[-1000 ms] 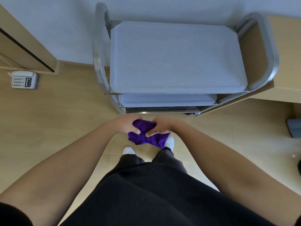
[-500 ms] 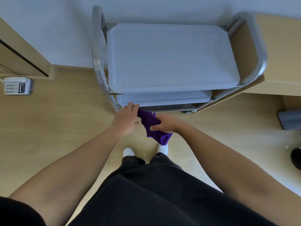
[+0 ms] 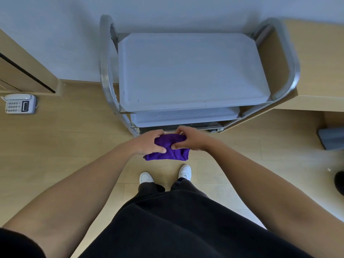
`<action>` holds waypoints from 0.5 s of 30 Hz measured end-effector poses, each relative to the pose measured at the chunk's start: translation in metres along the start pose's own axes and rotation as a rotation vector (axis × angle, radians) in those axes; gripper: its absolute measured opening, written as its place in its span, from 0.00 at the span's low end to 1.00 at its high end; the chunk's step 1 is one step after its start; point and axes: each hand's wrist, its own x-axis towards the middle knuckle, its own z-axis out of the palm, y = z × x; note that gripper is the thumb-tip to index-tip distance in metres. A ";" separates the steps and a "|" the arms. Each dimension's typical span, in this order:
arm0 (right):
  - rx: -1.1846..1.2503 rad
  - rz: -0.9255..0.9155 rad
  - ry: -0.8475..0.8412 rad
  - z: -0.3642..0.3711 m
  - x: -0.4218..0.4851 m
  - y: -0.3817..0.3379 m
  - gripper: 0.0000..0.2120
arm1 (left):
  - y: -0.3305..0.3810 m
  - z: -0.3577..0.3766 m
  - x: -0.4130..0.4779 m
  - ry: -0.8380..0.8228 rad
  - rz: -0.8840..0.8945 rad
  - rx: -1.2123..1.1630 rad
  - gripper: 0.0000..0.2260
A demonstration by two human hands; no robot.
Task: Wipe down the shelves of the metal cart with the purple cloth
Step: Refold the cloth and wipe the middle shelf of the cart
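The metal cart [image 3: 107, 75] stands against the white wall ahead of me, with a bare grey top shelf [image 3: 191, 71] and a lower shelf [image 3: 184, 117] partly showing beneath it. In front of the cart's near edge, above the floor, I hold the purple cloth [image 3: 168, 148] bunched into a folded wad. My left hand [image 3: 149, 142] grips its left side and my right hand [image 3: 189, 139] grips its upper right side. The fingers of both hands pinch the fabric, and the cloth touches no shelf.
A white desk telephone [image 3: 19, 104] lies on the wooden floor at the left beside a wooden cabinet [image 3: 24, 71]. A wooden desk [image 3: 316, 71] abuts the cart's right side. A grey object [image 3: 330, 137] and a dark object [image 3: 339, 183] sit at the far right.
The cloth hung from my right hand with the left hand loosely beside it; now both hands grip it and it is spread wider into a folded wad. The view has shifted slightly.
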 end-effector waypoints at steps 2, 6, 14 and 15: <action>-0.048 -0.075 0.113 0.006 -0.001 0.010 0.26 | 0.002 -0.001 0.001 0.007 -0.042 -0.189 0.14; -0.263 -0.384 0.440 0.032 -0.006 0.026 0.31 | 0.007 0.000 0.004 0.069 -0.085 -0.479 0.15; -0.188 -0.390 0.477 0.053 0.000 0.028 0.21 | 0.007 0.002 0.000 -0.016 -0.188 -0.884 0.26; -0.156 -0.408 0.481 0.051 0.000 0.026 0.17 | 0.006 0.002 -0.001 -0.019 -0.195 -0.887 0.25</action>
